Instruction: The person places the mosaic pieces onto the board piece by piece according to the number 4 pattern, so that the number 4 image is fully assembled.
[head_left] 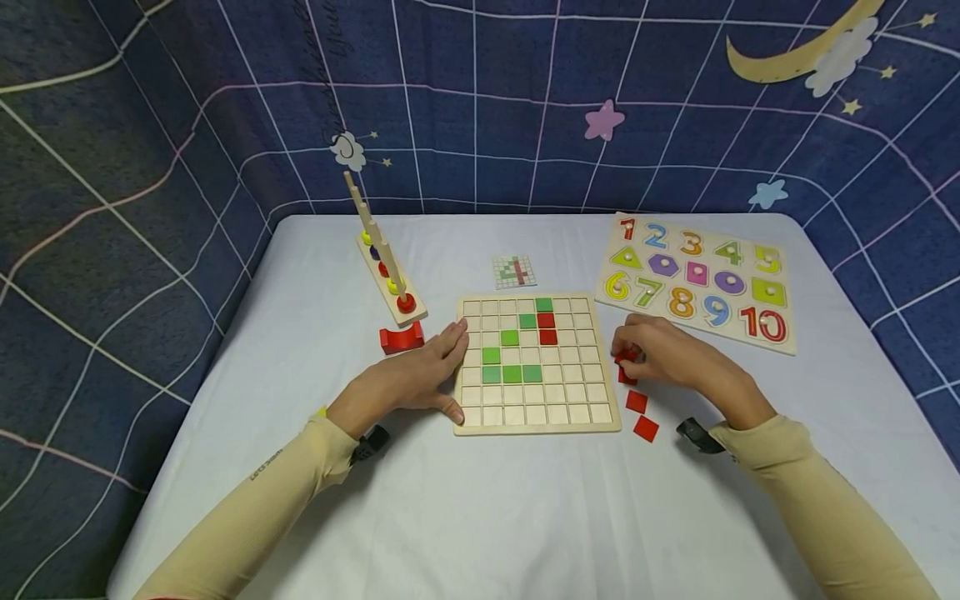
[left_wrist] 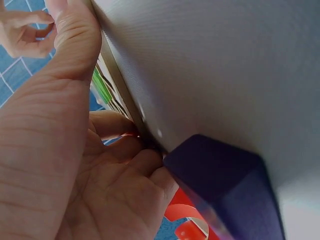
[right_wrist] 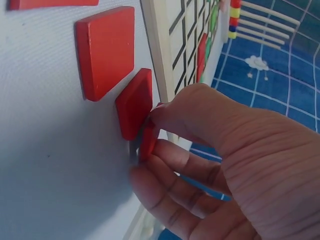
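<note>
At the middle of the white-covered table (head_left: pixel 525 517) lay a wooden grid board (head_left: pixel 534 363), its cells bearing green tiles (head_left: pixel 512 373) in an angled run and two red tiles (head_left: pixel 547 328) near the far edge. Left hand (head_left: pixel 420 375): fingers straight, flat against the board's left edge, holding nothing, apparently to steady the board. Right hand (head_left: pixel 663 354): just off the board's right edge, fingertips (right_wrist: pixel 159 150) curled and pinching one red square tile (right_wrist: pixel 147 142) up on its edge, seemingly lifting it from the cloth. Three more loose red tiles (head_left: pixel 636 402) lay beside that hand toward the near edge, evidently kept within reach. A small pattern card (head_left: pixel 514 272) showing a green figure four sat beyond the board. Toward the far left: a peg stacker (head_left: pixel 384 267) with coloured rings, and a red arch block (head_left: pixel 401 337). At the far right corner: a number-and-shape puzzle board (head_left: pixel 697 279)
</note>
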